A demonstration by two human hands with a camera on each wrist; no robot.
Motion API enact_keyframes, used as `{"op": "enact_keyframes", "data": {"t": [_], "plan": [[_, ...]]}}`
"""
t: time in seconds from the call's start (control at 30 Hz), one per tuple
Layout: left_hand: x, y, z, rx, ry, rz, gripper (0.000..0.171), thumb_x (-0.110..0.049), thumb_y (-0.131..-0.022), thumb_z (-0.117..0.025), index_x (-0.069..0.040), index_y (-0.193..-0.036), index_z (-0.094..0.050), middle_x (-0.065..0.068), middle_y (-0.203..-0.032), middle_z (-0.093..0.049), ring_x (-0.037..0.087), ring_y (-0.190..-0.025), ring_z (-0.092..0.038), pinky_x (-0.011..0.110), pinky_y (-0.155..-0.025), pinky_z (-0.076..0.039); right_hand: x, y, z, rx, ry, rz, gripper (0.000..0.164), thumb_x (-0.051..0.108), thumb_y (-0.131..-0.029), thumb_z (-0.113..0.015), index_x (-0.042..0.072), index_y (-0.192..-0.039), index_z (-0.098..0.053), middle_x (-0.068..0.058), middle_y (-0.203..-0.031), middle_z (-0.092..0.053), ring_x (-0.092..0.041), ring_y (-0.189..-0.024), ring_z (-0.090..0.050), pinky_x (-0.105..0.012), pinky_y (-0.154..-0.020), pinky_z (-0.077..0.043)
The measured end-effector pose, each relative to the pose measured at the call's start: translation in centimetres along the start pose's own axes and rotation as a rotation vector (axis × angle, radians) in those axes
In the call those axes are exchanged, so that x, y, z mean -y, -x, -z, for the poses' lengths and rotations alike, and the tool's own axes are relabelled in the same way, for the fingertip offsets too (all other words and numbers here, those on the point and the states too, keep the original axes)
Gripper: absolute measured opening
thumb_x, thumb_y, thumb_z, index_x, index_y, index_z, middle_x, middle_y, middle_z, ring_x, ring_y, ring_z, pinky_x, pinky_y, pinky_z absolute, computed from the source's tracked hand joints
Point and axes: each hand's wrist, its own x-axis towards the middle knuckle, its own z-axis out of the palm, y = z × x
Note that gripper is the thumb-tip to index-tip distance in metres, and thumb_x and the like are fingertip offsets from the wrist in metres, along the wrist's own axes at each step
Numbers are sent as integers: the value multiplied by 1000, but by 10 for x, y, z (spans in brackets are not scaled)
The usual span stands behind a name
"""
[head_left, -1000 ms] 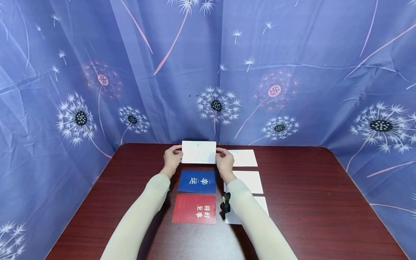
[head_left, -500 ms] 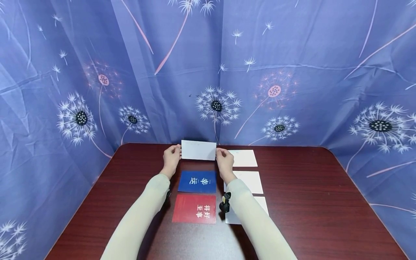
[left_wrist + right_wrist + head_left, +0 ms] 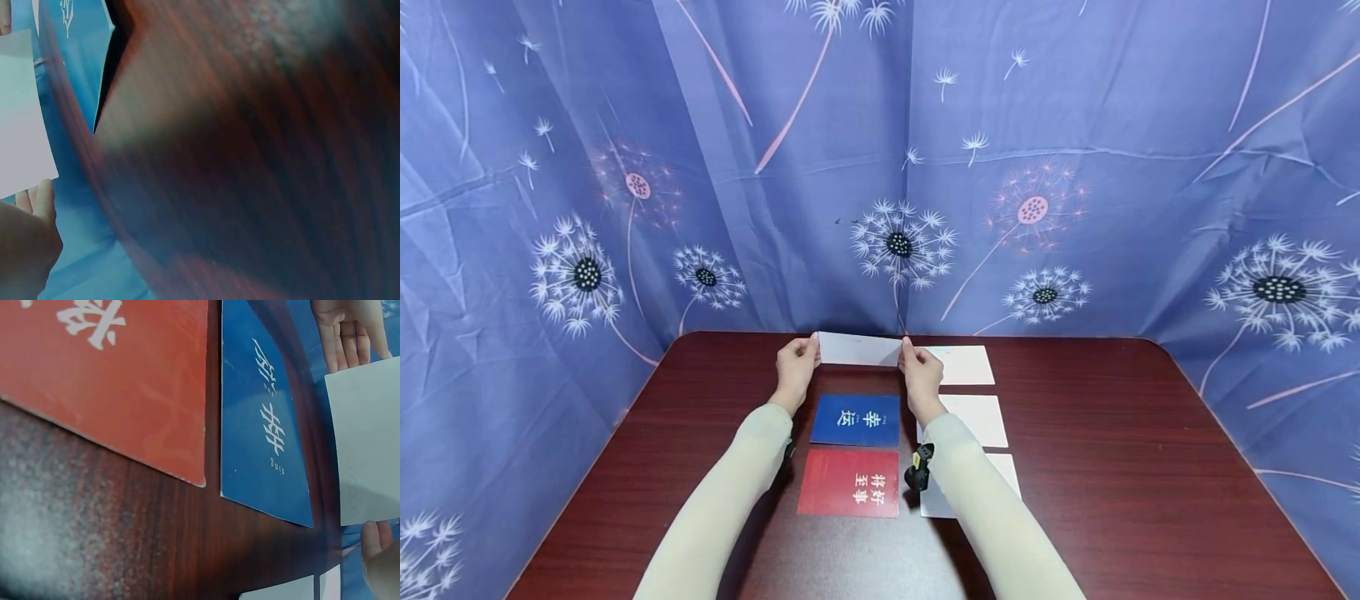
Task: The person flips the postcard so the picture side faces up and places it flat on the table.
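Note:
Near the table's far edge, a white postcard point(image 3: 860, 349) hangs between my two hands, tilted so its face looks narrow in the head view. My left hand point(image 3: 795, 367) pinches its left short edge and my right hand point(image 3: 922, 372) pinches the right one. Faint small boxes show on the postcard point(image 3: 369, 450) in the right wrist view. A blue card point(image 3: 855, 419) with white characters lies just in front of it. Closer to me lies a red card point(image 3: 848, 482), also with white characters. The postcard's far side is hidden.
Right of the middle, three white cards lie in a column: a far one point(image 3: 967, 365), a middle one point(image 3: 981, 421) and a near one point(image 3: 943, 501). My right arm partly covers them. A blue dandelion-print curtain point(image 3: 820, 242) hangs behind the dark red wooden table point(image 3: 1120, 450).
The postcard has turned between my hands from facing the head camera to a steep tilt, its visible face growing narrower. Both hands stay at nearly the same spots; the lying cards have not moved.

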Motion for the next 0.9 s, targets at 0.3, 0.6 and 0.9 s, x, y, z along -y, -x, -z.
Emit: {"op": "enact_keyframes", "data": {"t": [0.3, 0.6, 0.9], "plan": [[-1, 0, 0, 1, 30, 39, 36, -25, -94, -64, 11, -98, -65, 30, -97, -64, 33, -88, -67, 42, -87, -54, -2, 0, 2, -22, -57, -21, 38, 21, -90, -69, -16, -82, -63, -23, -84, -67, -32, -83, -68, -44, -86, -55], [1, -2, 3, 100, 121, 57, 43, -23, -96, -60, 16, -111, -61, 37, -113, -59, 44, -107, -60, 38, -87, -54, -2, -1, 1, -6, -44, -10, 16, 5, -87, -69, -11, -88, -69, -10, -86, -68, -19, -75, -68, -36, -83, -56], [1, -3, 5, 165, 126, 43, 34, -17, -96, -61, 11, -114, -63, 32, -108, -62, 46, -107, -59, 44, -90, -52, -3, -1, 3, 7, 105, 15, 21, -7, -84, -65, -7, -105, -69, -19, -103, -69, -23, -94, -64, -28, -83, -54]]}}
